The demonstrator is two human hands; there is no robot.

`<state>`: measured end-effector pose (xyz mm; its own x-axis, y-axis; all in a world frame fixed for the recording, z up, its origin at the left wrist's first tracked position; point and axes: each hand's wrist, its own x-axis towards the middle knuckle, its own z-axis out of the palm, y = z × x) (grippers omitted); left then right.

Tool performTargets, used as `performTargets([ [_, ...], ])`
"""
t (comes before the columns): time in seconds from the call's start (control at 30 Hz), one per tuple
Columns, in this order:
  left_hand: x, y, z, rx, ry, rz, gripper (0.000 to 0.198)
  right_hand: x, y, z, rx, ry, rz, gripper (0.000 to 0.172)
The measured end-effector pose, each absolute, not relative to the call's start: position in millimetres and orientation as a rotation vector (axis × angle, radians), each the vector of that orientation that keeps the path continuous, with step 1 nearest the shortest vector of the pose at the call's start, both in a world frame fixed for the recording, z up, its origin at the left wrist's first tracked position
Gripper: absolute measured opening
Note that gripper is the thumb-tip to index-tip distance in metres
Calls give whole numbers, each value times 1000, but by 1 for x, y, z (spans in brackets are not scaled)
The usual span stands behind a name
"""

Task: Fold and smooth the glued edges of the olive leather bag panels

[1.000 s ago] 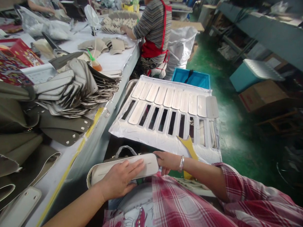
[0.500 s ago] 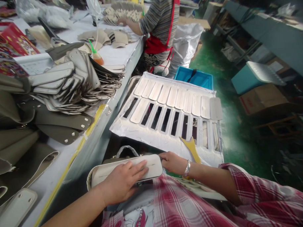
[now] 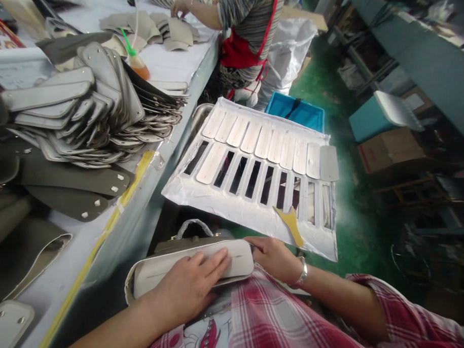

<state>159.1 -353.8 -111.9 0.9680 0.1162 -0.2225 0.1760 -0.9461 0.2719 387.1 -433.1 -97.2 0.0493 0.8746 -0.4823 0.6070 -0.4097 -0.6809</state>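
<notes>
My left hand (image 3: 190, 287) lies flat on a long cream leather strap piece (image 3: 238, 257) held over my lap, fingers stretched along it. My right hand (image 3: 275, 259) grips the strap's right end, fingers curled round its edge. A white slotted board (image 3: 202, 198) stands just beyond my hands, with several cream strips (image 3: 267, 145) laid in a row along its far side and one strip (image 3: 211, 163) in a near slot. A yellow scraper (image 3: 290, 223) rests on the board's near edge.
To my left runs a long worktable (image 3: 115, 218) heaped with grey strap pieces (image 3: 100, 105). Another person in a striped top and red apron (image 3: 245, 26) works at its far end. A blue bin (image 3: 296, 113), boxes (image 3: 391, 148) and a green floor lie to the right.
The view has tipped down and nearer. Both hands and the strap stay together, the left hand sliding slightly along it.
</notes>
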Motion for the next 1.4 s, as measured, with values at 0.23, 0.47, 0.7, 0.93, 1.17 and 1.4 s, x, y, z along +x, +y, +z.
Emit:
performTargets([
  [0.23, 152, -363, -119, 3028, 191, -231, 53, 380, -429, -85, -2082, -1544, 1294, 24],
  [0.47, 160, -359, -123, 3022, 54, -156, 45, 383, -448, -101, -2077, -1338, 1302, 38],
  [0.7, 158, -358, -117, 3010, 57, -175, 40, 376, -461, -109, -1962, -1208, 1443, 54],
  [0.93, 161, -354, -110, 2905, 62, -195, 37, 373, -462, -117, -1747, -1074, 1460, 40],
  [1.17, 163, -352, -113, 2790, 141, -251, 44, 369, -465, -110, -1886, -1096, 1353, 45],
  [1.4, 164, -352, -114, 2795, 98, -214, 37, 399, -465, -140, -1566, -593, 1616, 60],
])
